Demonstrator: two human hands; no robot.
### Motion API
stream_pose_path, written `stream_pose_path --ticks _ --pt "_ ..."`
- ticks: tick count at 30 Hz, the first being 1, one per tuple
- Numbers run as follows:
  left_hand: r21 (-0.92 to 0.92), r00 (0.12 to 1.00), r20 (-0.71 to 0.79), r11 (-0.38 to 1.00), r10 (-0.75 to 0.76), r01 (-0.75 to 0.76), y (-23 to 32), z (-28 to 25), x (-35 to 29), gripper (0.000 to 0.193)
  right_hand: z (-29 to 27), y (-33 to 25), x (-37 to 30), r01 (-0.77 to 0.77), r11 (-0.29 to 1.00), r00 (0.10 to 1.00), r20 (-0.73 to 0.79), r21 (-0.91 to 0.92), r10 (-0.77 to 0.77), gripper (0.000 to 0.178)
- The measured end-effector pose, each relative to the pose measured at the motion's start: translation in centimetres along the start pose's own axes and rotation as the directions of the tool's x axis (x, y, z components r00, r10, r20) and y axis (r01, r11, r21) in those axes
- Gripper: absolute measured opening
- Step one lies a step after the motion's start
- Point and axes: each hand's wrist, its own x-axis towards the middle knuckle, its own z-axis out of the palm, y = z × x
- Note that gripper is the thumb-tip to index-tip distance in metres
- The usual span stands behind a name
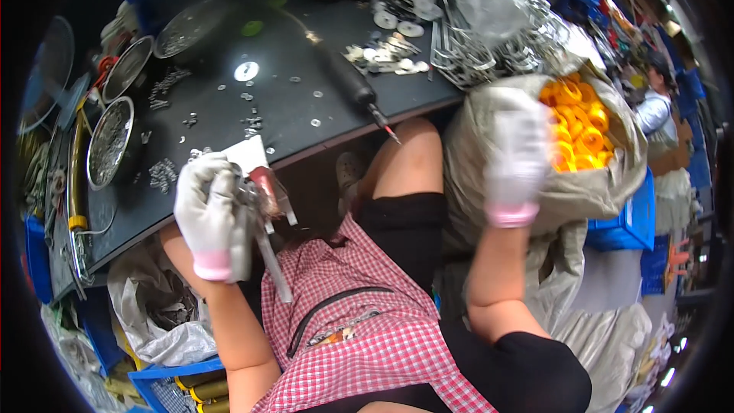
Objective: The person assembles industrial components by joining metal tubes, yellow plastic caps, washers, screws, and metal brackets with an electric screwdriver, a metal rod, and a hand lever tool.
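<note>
Head view: left hand [208, 214], gloved, centre-left, clamps a metal bracket assembly [264, 206]. Right hand [518, 157], blurred, reaches into the grey sack [581, 191] of orange plastic rings [579, 126] at upper right; grasp can't be told. Best pick one ring cleanly, bracket held steady.

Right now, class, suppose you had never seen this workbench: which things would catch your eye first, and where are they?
Brightest is the heap of orange rings in an open grey sack at right, where the gloved right hand grips the sack's edge. At left, the gloved left hand holds a metal bracket assembly above a red checked apron. Washers lie scattered on the dark bench.
</note>
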Motion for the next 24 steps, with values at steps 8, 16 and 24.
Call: stream_pose_path --ticks 8,16,24 --pt "0.356 0.97 0.17 0.907 0.176 -0.227 -2.5 1.2 -0.5 0.004 -5.1 20.6 8.7 -0.082 0.795 0.563 0.63 -0.601 0.535 0.035" --pt "0.441 0.965 0.182 0.862 0.188 -0.251 -1.9 -1.0 2.0 0.017 -3.7 29.3 3.8 -0.784 0.612 0.515 0.438 -0.107 0.737 0.034" --pt "0.958 0.956 0.286 0.052 -0.063 -0.283 -8.3 -7.2 20.4 0.017 -8.0 29.7 3.2 0.066 0.616 0.787 0.42 -0.785 0.452 0.033"
